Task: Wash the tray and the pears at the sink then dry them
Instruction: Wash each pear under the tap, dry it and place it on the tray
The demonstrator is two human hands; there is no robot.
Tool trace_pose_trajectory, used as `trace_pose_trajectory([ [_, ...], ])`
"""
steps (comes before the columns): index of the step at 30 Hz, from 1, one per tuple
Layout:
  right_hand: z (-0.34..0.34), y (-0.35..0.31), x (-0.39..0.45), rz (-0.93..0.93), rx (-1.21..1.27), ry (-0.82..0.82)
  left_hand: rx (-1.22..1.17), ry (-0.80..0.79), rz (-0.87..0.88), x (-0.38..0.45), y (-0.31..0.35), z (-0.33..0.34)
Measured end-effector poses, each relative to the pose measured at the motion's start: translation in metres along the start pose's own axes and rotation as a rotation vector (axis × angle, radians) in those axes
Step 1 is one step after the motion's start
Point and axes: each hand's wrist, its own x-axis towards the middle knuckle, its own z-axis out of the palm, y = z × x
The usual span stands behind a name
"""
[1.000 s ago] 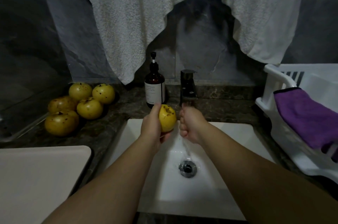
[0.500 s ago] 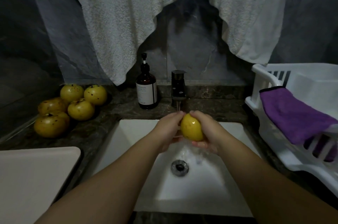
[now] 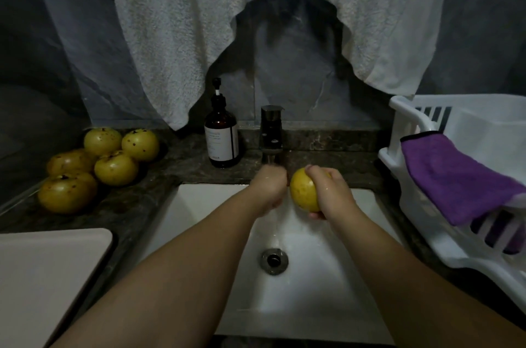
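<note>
Pear (image 3: 303,190) gripped in right hand (image 3: 333,191), left hand (image 3: 270,187) just beside

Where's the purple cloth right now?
Head view, right side: the purple cloth is draped over the white dish rack on the counter, right of the sink.

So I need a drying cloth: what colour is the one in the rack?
Purple cloth, draped over the white rack; head view.

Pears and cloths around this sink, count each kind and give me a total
Pears on the counter: 5
Pear in the right hand: 1
White towel: 1
Purple cloth: 1
Total: 8
</note>
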Motion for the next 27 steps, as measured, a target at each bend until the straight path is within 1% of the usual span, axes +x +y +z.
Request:
trace_pose_trajectory([
  [2, 0.004, 0.001, -0.002, 0.005, 0.004, -0.046, -0.002, 0.039, 0.002, 0.000, -0.005, -0.007],
  [3, 0.006, 0.001, -0.003, 0.016, 0.018, -0.074, -0.025, 0.025, 0.008, -0.002, -0.009, -0.010],
  [4, 0.009, 0.000, -0.006, 0.036, 0.049, -0.100, -0.067, -0.006, 0.005, -0.005, -0.011, -0.014],
  [7, 0.017, -0.003, -0.009, 0.137, 0.230, -0.176, -0.154, -0.171, -0.133, -0.017, -0.018, -0.022],
  [9, 0.022, -0.002, -0.009, 0.166, 0.275, -0.236, -0.228, -0.245, -0.173, -0.021, -0.025, -0.028],
  [11, 0.026, -0.001, -0.011, 0.137, 0.171, -0.302, -0.312, -0.221, -0.152, -0.023, -0.028, -0.033],
  [12, 0.028, -0.002, -0.013, 0.098, 0.043, -0.323, -0.321, -0.184, -0.119, -0.024, -0.029, -0.035],
  [14, 0.031, -0.003, -0.016, 0.040, -0.205, -0.347, -0.271, -0.097, -0.030, -0.022, -0.031, -0.036],
  [15, 0.034, -0.003, -0.017, 0.029, -0.255, -0.351, -0.254, -0.075, -0.003, -0.021, -0.033, -0.037],
  [16, 0.035, -0.004, -0.018, 0.020, -0.256, -0.353, -0.269, -0.083, -0.001, -0.021, -0.035, -0.038],
  [18, 0.037, -0.003, -0.018, -0.030, -0.199, -0.354, -0.380, -0.179, -0.082, -0.027, -0.032, -0.042],
  [20, 0.036, 0.000, -0.014, -0.082, -0.139, -0.367, -0.425, -0.263, -0.149, -0.033, -0.026, -0.047],
  [22, 0.034, 0.004, -0.012, -0.081, -0.082, -0.409, -0.364, -0.244, -0.117, -0.032, -0.021, -0.049],
  [24, 0.034, 0.004, -0.013, -0.111, -0.177, -0.438, -0.317, -0.193, -0.045, -0.030, -0.017, -0.047],
  [26, 0.039, 0.003, -0.013, -0.148, -0.275, -0.397, -0.286, -0.188, -0.012, -0.031, -0.016, -0.045],
  [27, 0.040, 0.003, -0.012, -0.145, -0.256, -0.361, -0.253, -0.191, -0.003, -0.031, -0.017, -0.045],
])
